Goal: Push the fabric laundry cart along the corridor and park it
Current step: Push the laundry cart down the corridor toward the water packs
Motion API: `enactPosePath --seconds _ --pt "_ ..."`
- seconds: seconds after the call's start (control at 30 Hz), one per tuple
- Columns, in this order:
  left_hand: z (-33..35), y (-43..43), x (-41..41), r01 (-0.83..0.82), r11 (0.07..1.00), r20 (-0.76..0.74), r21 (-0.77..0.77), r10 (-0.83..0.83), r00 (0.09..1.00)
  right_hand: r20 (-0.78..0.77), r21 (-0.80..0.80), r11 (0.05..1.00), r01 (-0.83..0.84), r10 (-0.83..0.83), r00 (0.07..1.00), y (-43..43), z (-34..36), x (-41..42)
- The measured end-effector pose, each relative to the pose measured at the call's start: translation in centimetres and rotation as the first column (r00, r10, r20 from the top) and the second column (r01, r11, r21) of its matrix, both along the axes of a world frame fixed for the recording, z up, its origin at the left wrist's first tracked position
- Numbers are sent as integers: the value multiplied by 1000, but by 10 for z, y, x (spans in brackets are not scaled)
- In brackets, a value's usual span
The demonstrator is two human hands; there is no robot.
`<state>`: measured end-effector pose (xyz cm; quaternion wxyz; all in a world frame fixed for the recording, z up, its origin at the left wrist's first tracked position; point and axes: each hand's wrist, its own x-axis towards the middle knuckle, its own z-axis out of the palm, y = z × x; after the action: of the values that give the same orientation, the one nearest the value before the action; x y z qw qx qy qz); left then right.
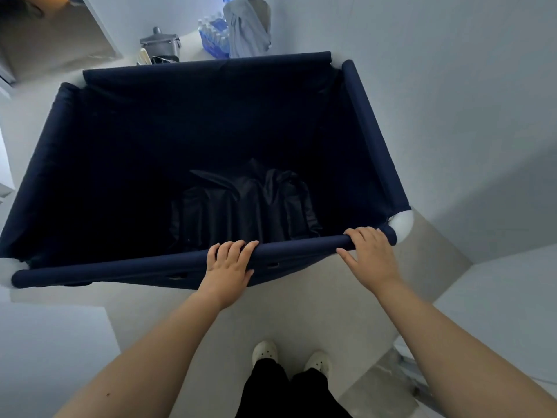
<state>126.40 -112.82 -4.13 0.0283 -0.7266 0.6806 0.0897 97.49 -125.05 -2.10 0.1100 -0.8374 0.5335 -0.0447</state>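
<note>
A large navy fabric laundry cart [373, 140] fills the middle of the head view, its padded rim held by white corner joints. Dark crumpled cloth [244, 206] lies at the bottom of it. My left hand [229, 267] is curled over the near rim bar, right of the bar's middle. My right hand [369, 254] grips the same bar close to the near right corner joint. Both arms reach forward from below, and my feet in white shoes stand behind the cart.
White walls run close along the right side [452, 86] and the lower left. Beyond the cart's far edge stand a grey vacuum-like machine [161, 45], a pack of water bottles [212, 36] and a chair draped in grey cloth [247, 28]. Pale floor lies underfoot.
</note>
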Motion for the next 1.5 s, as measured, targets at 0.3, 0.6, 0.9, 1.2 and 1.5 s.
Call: enactPosePath --seconds 0.3,0.6,0.9,1.2,1.5 --pt "2 -14 -47 65 998 -22 -15 -65 998 16 1 999 49 -49 999 -2 2 -52" --pt "2 -34 -121 149 989 -93 -5 -149 984 -28 55 991 126 -124 992 -10 8 -128" --pt "0 -46 -197 257 966 -113 -15 -258 960 -50 95 964 248 -244 968 -6 13 -205" --pt "4 -40 -260 380 925 -139 -1 -376 916 -75 134 930 343 -336 939 26 16 -274" --pt "13 -31 -300 538 843 -198 8 -526 827 -160 167 859 484 -461 873 71 25 -312"
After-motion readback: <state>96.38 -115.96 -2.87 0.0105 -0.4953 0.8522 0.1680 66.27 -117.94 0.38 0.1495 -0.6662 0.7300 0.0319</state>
